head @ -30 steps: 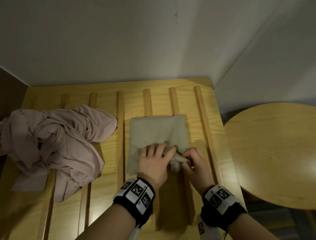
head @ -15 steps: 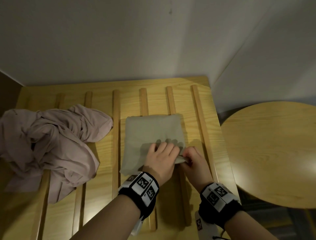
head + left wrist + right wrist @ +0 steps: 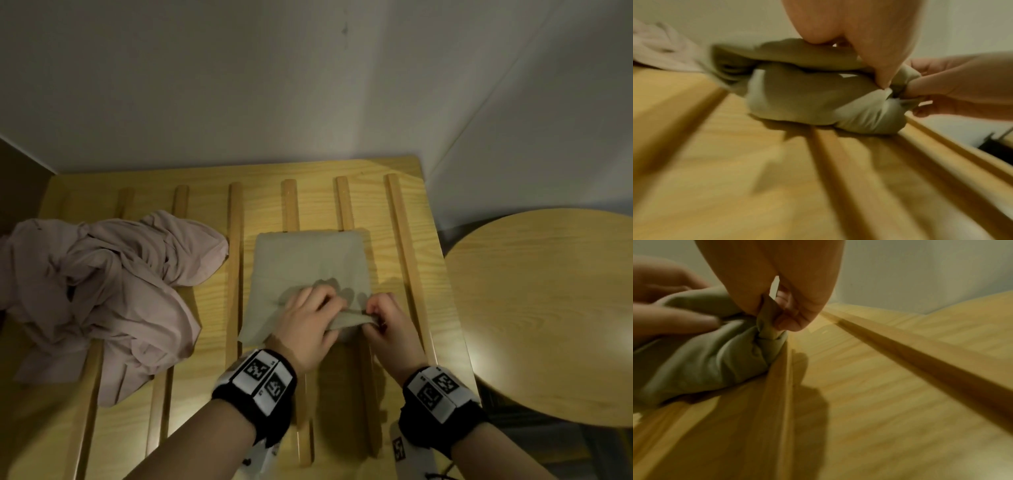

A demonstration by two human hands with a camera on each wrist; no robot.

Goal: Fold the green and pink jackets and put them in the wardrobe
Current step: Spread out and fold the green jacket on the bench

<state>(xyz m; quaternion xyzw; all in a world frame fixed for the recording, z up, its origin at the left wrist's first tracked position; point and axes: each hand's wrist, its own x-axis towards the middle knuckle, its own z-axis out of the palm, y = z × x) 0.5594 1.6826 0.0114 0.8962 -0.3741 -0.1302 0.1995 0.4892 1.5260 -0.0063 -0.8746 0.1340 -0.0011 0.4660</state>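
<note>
Overhead, the folded pale-green jacket (image 3: 308, 263) lies on the slatted wooden worktop (image 3: 424, 274), crumpled pink jacket (image 3: 102, 287) left; wrist views show right hand (image 3: 387, 322) fingers (image 3: 789, 321) pinching its near corner, left hand (image 3: 308, 325) gripping alongside.

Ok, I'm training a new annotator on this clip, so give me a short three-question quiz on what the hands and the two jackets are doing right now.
1. True or false: the pink jacket is folded flat.
2. Which hand pinches a bunched end of the green jacket: A) left hand, B) right hand?
3. Fill in: the green jacket lies on the ______ wooden surface, to the right of the pink jacket.

Key
1. False; it lies crumpled.
2. B; the left hand holds the folded bundle beside it.
3. Slatted.
</note>
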